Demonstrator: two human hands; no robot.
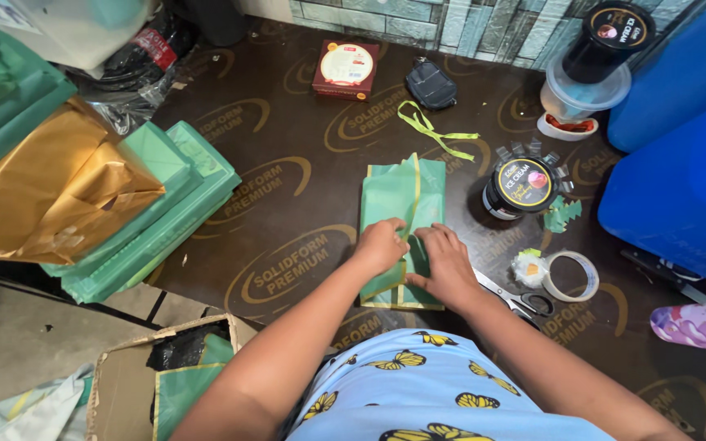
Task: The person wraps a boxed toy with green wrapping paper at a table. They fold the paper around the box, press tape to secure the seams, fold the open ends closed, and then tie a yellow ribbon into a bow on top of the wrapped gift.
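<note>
A green wrapped packet with yellow-green edging (402,196) lies flat on the dark brown board (288,139) in front of me. My left hand (382,245) presses down on its lower left part, fingers curled over a fold. My right hand (444,265) rests on its lower right part, fingers flat against the paper. The two hands almost touch at the packet's middle seam. A loose yellow-green ribbon (431,131) lies just beyond the packet's top edge.
Scissors (516,298) and a tape roll (569,276) lie right of my right hand. A black round tub (520,186) stands beside the packet. Stacked green packets (165,204) and golden paper (51,188) sit left. Blue containers (680,163) stand right; a cardboard box (149,376) below.
</note>
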